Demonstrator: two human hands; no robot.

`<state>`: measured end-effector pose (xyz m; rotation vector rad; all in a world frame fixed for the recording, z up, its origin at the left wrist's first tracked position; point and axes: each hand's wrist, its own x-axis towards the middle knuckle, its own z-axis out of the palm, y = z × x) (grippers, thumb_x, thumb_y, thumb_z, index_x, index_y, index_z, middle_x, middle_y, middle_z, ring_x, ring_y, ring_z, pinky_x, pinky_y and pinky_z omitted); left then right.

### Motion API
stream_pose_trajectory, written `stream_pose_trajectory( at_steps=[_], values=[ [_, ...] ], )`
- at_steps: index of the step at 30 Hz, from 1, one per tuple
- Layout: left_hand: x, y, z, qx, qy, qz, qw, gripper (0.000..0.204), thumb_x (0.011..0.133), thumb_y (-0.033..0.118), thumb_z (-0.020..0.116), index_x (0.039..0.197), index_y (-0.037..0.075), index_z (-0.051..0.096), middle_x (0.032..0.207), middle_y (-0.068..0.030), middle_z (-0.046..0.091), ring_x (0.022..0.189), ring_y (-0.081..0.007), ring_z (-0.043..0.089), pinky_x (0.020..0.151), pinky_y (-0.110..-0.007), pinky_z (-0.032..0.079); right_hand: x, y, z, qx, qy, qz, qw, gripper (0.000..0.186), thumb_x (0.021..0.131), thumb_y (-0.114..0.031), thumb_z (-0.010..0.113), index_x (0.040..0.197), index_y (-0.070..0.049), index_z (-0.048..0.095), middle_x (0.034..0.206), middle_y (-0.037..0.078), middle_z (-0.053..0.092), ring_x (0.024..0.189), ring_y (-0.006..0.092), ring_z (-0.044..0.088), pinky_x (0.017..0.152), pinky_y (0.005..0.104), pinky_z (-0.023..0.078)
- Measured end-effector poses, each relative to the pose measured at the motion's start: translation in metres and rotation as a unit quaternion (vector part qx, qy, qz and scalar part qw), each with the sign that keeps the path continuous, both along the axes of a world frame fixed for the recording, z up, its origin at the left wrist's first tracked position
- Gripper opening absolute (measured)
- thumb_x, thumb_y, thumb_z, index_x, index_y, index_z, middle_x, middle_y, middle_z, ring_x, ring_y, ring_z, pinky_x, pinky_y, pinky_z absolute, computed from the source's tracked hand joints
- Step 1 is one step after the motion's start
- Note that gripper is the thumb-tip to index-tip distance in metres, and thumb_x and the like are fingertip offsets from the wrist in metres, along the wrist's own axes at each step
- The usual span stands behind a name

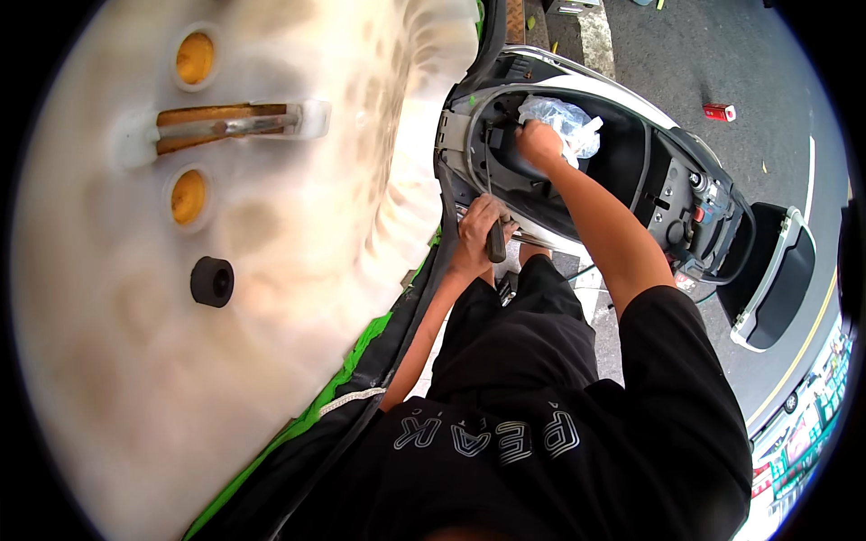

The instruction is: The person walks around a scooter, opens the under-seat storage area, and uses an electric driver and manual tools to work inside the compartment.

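Note:
At the near left rim of the open scooter storage compartment (621,144), my left hand (475,233) is closed around a screwdriver (495,243). The dark handle shows beside my fingers, and its thin shaft points away over the compartment's left part. My right hand (538,144) reaches down into the compartment with its fingers curled together. Whatever is between those fingers is too small to make out. Touching or just behind it lies a clear crumpled plastic bag (566,117). The pale underside of the raised seat (298,343) fills the left of the view.
A black rubber stopper (212,282) and a metal bracket (225,126) stick out of the seat's underside. A rear box lid (780,279) hangs open at the scooter's tail. A red carton (719,112) lies on the road beyond.

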<state>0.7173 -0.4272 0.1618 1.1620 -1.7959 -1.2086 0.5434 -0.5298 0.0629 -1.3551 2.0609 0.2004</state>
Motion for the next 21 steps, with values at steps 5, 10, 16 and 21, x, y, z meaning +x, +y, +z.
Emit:
stream_pose_trajectory(
  at_steps=[5,10,16,21],
  values=[
    [-0.001,0.000,0.000,0.013,-0.003,-0.004,1.000,0.016,0.074,0.005,0.065,0.078,-0.001,0.050,0.075,-0.0146,0.050,0.072,-0.0322,0.052,0.063,-0.037,0.044,-0.026,-0.045,-0.013,0.104,-0.119,-0.142,0.977,0.036,0.079,-0.024,0.052,0.101,0.003,0.063,0.102,0.021,0.063,0.097,0.0350,0.061,0.078,0.0406,0.051],
    [-0.001,0.000,0.002,-0.004,-0.002,-0.002,1.000,0.017,0.074,0.005,0.065,0.077,-0.001,0.050,0.075,-0.0142,0.050,0.071,-0.0317,0.052,0.063,-0.037,0.045,-0.012,-0.074,0.012,0.099,0.021,0.123,0.987,0.024,0.078,-0.016,0.056,0.094,-0.003,0.067,0.097,0.017,0.066,0.094,0.0318,0.063,0.073,0.0396,0.052],
    [-0.002,-0.001,-0.002,0.006,0.014,-0.005,1.000,0.018,0.073,0.005,0.066,0.076,-0.002,0.050,0.075,-0.0142,0.050,0.073,-0.0319,0.052,0.064,-0.037,0.044,-0.017,-0.053,0.018,-0.080,0.084,0.343,0.932,0.019,0.081,-0.019,0.056,0.090,-0.008,0.069,0.092,0.011,0.067,0.087,0.0257,0.065,0.071,0.0354,0.051],
    [-0.002,-0.001,0.002,0.004,0.017,-0.001,1.000,0.018,0.072,0.004,0.066,0.077,-0.002,0.050,0.074,-0.0150,0.050,0.072,-0.0332,0.051,0.064,-0.038,0.044,-0.039,-0.042,0.005,0.130,-0.166,-0.188,0.959,0.037,0.081,-0.038,0.057,0.090,-0.003,0.066,0.083,0.018,0.066,0.077,0.0304,0.065,0.065,0.0390,0.051]
  ],
)
